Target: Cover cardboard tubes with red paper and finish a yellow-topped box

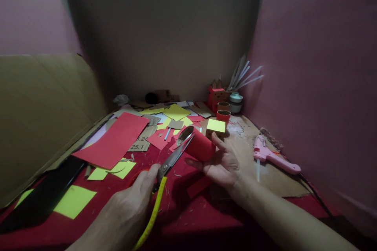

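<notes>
My left hand [134, 194] is closed round the handles of a pair of scissors [173, 160]. The blades point up and to the right, at the open rim of a red paper-covered cardboard tube [202, 144]. Whether the rim lies between the blades I cannot tell. My right hand [224, 164] holds that tube tilted, its hollow end facing left, with fingers below and behind it. A yellow measuring tape [152, 215] hangs beside my left hand. Under the tube, a red paper strip [199, 185] lies on the red cloth [188, 219].
A pink glue gun [273, 157] rests on cardboard [253, 168] at right, its cord running forward. Red paper [114, 141], yellow notes [75, 202] and scraps spread leftward. Red-wrapped tubes [224, 116] and a jar [236, 103] stand behind. Walls [318, 66] close in the sides.
</notes>
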The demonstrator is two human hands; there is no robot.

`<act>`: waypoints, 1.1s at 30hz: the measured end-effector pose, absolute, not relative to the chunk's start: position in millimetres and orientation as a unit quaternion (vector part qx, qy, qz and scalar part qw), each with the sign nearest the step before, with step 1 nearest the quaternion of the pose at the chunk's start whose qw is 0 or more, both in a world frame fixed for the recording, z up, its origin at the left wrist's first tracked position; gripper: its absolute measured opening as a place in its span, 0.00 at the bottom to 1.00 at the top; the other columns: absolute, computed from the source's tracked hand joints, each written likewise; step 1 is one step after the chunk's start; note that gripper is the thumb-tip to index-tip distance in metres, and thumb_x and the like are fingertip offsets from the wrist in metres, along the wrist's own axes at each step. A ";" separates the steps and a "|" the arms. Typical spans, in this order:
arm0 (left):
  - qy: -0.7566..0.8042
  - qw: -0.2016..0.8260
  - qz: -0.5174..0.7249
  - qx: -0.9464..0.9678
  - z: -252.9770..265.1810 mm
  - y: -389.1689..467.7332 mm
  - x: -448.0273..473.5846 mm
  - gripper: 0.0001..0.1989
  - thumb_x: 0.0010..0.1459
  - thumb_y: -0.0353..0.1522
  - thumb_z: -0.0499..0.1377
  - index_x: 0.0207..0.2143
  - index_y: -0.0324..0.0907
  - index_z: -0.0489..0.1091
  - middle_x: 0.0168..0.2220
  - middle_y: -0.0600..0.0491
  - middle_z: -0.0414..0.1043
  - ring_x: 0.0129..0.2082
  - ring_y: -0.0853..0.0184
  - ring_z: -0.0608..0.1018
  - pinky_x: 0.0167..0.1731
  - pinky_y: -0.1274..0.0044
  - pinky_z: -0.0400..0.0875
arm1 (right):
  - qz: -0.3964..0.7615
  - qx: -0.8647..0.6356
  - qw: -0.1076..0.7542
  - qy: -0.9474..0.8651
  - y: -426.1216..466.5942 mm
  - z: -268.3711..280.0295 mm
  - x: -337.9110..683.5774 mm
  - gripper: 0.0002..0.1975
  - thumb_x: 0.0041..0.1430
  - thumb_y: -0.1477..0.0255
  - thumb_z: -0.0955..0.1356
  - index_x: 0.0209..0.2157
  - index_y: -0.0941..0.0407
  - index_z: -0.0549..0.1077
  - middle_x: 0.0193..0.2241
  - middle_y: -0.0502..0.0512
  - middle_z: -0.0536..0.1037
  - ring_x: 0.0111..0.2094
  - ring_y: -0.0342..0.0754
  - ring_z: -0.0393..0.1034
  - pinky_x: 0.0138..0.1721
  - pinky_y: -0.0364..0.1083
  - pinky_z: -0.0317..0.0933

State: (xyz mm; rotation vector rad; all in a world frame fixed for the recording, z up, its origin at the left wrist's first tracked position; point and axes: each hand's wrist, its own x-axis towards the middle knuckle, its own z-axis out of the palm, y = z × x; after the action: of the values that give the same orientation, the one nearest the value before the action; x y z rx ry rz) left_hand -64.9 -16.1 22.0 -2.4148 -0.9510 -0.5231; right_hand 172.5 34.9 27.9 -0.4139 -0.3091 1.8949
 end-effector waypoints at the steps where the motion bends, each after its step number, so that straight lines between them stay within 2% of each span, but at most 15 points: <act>1: -0.348 0.246 -0.188 -0.885 22.6 -16.6 -65.9 0.23 0.60 0.22 0.42 0.58 0.27 0.52 0.38 0.35 0.75 0.27 0.61 0.81 0.17 0.78 0.74 | 0.806 -0.185 0.549 -0.122 35.7 28.7 173.2 0.20 0.41 0.66 0.78 0.35 0.59 0.75 0.32 0.58 0.81 0.37 0.54 0.74 0.42 0.58 0.69; 4: -0.350 0.237 -0.214 -0.881 22.8 -19.3 -66.5 0.23 0.60 0.22 0.40 0.58 0.27 0.52 0.30 0.42 0.74 0.17 0.66 0.76 0.11 0.79 0.70 | 0.802 -0.206 0.552 -0.099 35.7 30.4 173.3 0.19 0.39 0.72 0.79 0.35 0.59 0.74 0.33 0.59 0.80 0.37 0.54 0.74 0.37 0.56 0.71; 6: -0.358 0.221 -0.221 -0.880 20.9 -21.6 -66.1 0.26 0.60 0.22 0.39 0.60 0.25 0.48 0.31 0.41 0.73 0.15 0.67 0.74 0.11 0.79 0.69 | 0.796 -0.209 0.560 -0.096 34.2 31.3 172.1 0.18 0.38 0.76 0.79 0.34 0.58 0.74 0.33 0.58 0.80 0.37 0.55 0.74 0.36 0.57 0.72; 10: -0.394 0.171 -0.210 -0.878 13.8 -24.5 -64.0 0.29 0.62 0.26 0.40 0.65 0.28 0.41 0.40 0.36 0.73 0.19 0.66 0.77 0.17 0.77 0.74 | 0.793 -0.220 0.560 -0.103 31.4 32.0 169.4 0.17 0.41 0.78 0.77 0.35 0.58 0.74 0.33 0.57 0.80 0.37 0.53 0.74 0.39 0.58 0.71; 14: -0.427 0.178 -0.215 -0.860 8.3 -23.0 -62.7 0.28 0.64 0.29 0.41 0.65 0.31 0.41 0.41 0.38 0.73 0.25 0.64 0.80 0.25 0.75 0.78 | 0.786 -0.221 0.567 -0.108 31.6 30.6 169.0 0.15 0.43 0.78 0.76 0.36 0.57 0.74 0.33 0.56 0.80 0.37 0.53 0.74 0.40 0.59 0.71; 18: -0.401 0.219 -0.199 -0.867 7.9 -20.1 -64.4 0.31 0.63 0.25 0.40 0.66 0.31 0.33 0.39 0.39 0.73 0.24 0.65 0.80 0.20 0.79 0.75 | 0.788 -0.216 0.564 -0.114 32.2 29.7 168.9 0.16 0.42 0.79 0.76 0.35 0.57 0.74 0.34 0.56 0.81 0.37 0.54 0.75 0.37 0.57 0.72; 22: -0.372 0.268 -0.208 -0.864 13.8 -18.4 -60.3 0.35 0.58 0.20 0.39 0.66 0.27 0.29 0.35 0.37 0.73 0.24 0.63 0.80 0.17 0.80 0.74 | 0.788 -0.205 0.569 -0.111 31.9 30.3 167.3 0.17 0.40 0.79 0.77 0.34 0.58 0.74 0.34 0.58 0.81 0.37 0.55 0.75 0.37 0.56 0.72; 28: -0.363 0.256 -0.231 -0.866 19.0 -17.6 -55.6 0.30 0.60 0.22 0.38 0.65 0.24 0.35 0.30 0.41 0.72 0.19 0.65 0.77 0.12 0.80 0.71 | 0.786 -0.196 0.576 -0.114 33.8 26.2 166.4 0.16 0.41 0.79 0.77 0.35 0.58 0.74 0.35 0.57 0.81 0.39 0.51 0.74 0.44 0.55 0.70; 33: -0.389 0.174 -0.202 -0.882 11.7 -20.3 -64.0 0.27 0.61 0.24 0.40 0.63 0.27 0.44 0.36 0.39 0.73 0.18 0.67 0.76 0.15 0.79 0.72 | 0.783 -0.191 0.581 -0.114 34.9 24.6 166.6 0.16 0.43 0.79 0.76 0.36 0.59 0.74 0.35 0.58 0.81 0.38 0.50 0.75 0.45 0.54 0.70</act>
State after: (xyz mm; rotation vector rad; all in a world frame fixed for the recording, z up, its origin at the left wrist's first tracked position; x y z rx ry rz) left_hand -64.0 -20.3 11.7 -2.4997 -1.1020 -0.5738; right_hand 166.6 34.9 24.6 -0.4467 -0.2674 1.8293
